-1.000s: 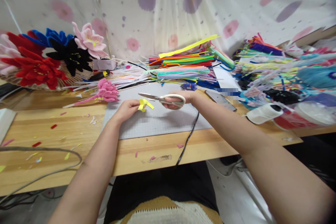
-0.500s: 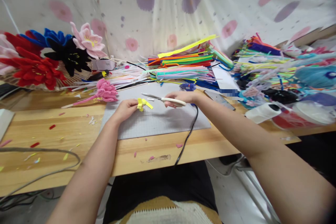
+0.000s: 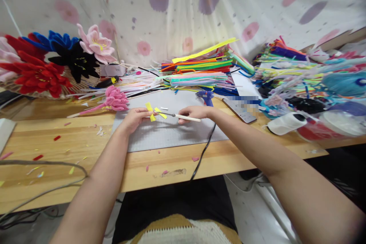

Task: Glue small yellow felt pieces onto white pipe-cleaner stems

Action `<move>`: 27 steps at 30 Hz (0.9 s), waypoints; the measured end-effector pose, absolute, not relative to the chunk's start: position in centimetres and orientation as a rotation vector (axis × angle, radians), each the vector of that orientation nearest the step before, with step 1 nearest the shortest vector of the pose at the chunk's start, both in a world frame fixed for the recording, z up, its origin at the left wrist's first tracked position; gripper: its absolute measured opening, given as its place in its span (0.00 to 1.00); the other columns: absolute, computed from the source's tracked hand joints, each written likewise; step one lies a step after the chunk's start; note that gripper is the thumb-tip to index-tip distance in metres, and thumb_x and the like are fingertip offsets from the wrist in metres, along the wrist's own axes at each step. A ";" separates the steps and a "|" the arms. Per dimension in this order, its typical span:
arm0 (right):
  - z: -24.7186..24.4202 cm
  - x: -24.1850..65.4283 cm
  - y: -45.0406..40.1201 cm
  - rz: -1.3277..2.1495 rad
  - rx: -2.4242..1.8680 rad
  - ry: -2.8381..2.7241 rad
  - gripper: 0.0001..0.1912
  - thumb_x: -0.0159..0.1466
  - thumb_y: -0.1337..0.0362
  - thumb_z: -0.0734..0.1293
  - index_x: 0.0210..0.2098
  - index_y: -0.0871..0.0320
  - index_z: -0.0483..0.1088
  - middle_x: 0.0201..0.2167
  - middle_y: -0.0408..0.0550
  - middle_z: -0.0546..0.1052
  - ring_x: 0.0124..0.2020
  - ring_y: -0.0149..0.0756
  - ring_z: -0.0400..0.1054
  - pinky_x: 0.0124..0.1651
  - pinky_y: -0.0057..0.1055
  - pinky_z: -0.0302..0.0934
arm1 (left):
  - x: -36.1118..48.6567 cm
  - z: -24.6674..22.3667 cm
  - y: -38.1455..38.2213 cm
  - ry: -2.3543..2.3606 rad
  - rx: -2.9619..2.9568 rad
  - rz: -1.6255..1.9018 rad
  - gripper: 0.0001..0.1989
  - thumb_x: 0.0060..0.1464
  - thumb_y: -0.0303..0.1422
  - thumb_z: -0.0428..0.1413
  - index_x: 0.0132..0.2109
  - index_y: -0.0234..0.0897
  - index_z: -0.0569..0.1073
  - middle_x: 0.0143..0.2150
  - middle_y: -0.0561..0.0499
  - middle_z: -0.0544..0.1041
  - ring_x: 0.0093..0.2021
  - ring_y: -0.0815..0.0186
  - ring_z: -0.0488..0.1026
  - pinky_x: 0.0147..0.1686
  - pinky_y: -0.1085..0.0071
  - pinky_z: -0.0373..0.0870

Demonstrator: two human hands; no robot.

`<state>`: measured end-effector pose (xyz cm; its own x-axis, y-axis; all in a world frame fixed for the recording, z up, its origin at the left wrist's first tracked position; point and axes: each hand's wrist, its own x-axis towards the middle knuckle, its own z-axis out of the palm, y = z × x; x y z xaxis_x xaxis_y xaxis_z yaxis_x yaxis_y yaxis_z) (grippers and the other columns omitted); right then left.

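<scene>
Between the pinched fingertips of my left hand is a small yellow piece with several flat strips sticking out. My right hand is closed on white-handled scissors, whose blades point left and reach the yellow strips. Whether the blade tips touch the yellow piece is too small to tell. Both hands are over a grey mat. A small white piece lies on the mat just behind the blades.
A blue glue gun and a phone lie behind my right hand. Pipe cleaner bundles line the back. Fuzzy flowers stand left, beyond a pink flower. A white thread spool lies right.
The scissors have turned and their blades, spread before, are now closer together at the yellow piece. My left hand has turned the yellow piece. My right hand has shifted slightly down, uncovering the glue gun.
</scene>
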<state>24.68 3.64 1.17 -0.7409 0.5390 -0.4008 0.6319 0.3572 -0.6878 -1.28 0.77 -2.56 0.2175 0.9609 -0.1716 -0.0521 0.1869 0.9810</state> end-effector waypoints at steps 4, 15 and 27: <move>1.0 24.4 4.0 -1.305 1.087 2.527 0.25 0.53 0.44 0.63 0.34 0.62 0.69 0.26 0.43 0.67 0.28 0.27 0.57 0.30 0.25 0.51 | -1.1 -2.6 0.6 1.081 1.108 0.942 0.17 0.31 0.38 0.65 0.29 0.31 0.78 0.34 0.41 0.79 0.36 0.59 0.75 0.42 0.62 0.70; 1.1 24.5 4.3 -1.444 1.203 2.525 0.21 0.50 0.48 0.67 0.31 0.61 0.69 0.22 0.40 0.67 0.24 0.26 0.58 0.26 0.24 0.50 | -0.9 -3.2 0.8 1.093 1.187 0.939 0.21 0.32 0.43 0.65 0.32 0.31 0.79 0.33 0.43 0.79 0.36 0.61 0.75 0.43 0.64 0.69; -0.1 16.9 3.5 -2.132 1.914 2.405 0.21 0.41 0.62 0.75 0.27 0.59 0.60 0.21 0.40 0.68 0.23 0.27 0.62 0.25 0.25 0.56 | 0.4 -3.4 0.6 1.123 1.161 0.993 0.23 0.28 0.45 0.66 0.30 0.32 0.77 0.30 0.46 0.78 0.31 0.64 0.74 0.40 0.65 0.69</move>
<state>16.89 3.52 -0.10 -0.3476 0.9221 -0.1700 0.2795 -0.0711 -0.9575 0.36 0.59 -3.37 0.1755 0.9748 -0.1379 -0.0175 0.1432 0.9895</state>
